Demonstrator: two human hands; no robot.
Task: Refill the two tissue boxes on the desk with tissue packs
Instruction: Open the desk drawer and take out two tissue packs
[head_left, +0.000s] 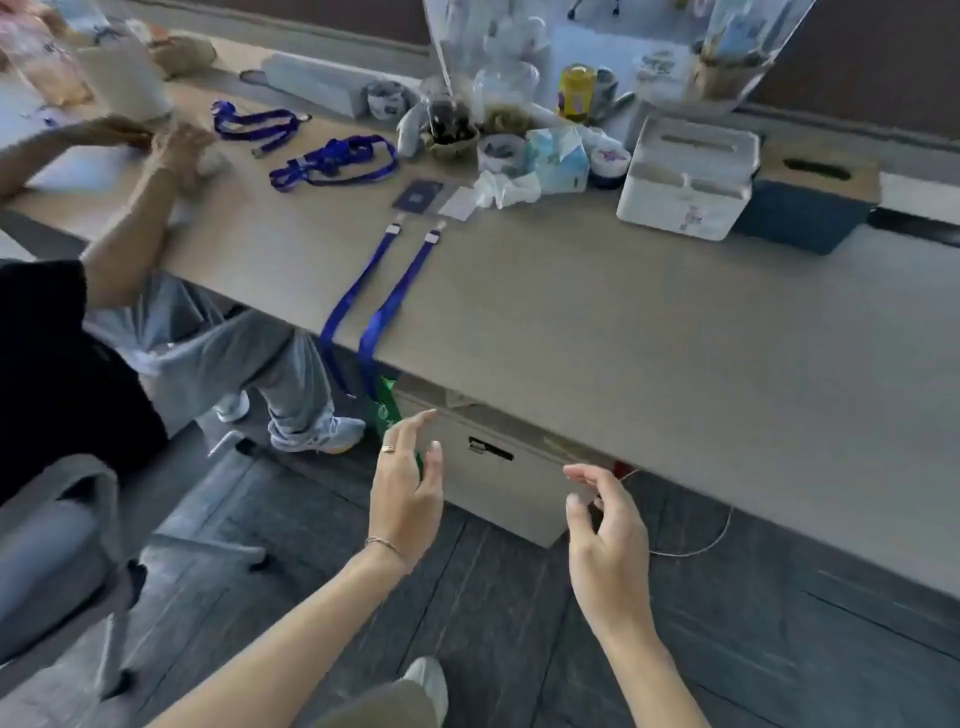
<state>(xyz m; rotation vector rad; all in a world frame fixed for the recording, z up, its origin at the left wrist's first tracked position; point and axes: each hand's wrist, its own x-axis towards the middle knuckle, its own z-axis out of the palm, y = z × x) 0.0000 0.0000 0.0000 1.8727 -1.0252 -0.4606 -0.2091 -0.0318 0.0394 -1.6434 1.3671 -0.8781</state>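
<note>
Two tissue boxes stand at the back right of the desk (597, 332): a white tissue box (688, 179) with a slot in its lid, and to its right a dark blue tissue box (810, 208) with a wooden lid. A light blue tissue pack (558, 156) lies left of the white box. My left hand (408, 488) and my right hand (605, 545) hang below the desk's front edge, both empty with fingers spread, on either side of a beige box (498, 483) on the floor under the desk.
Blue lanyards (374, 291) with badges drape over the desk's front edge, and more lanyards (332, 161) lie further back. Cups, jars and a yellow can (576, 93) crowd the back. Another person (130, 218) sits at the left on a chair. A white cable (696, 545) trails on the floor.
</note>
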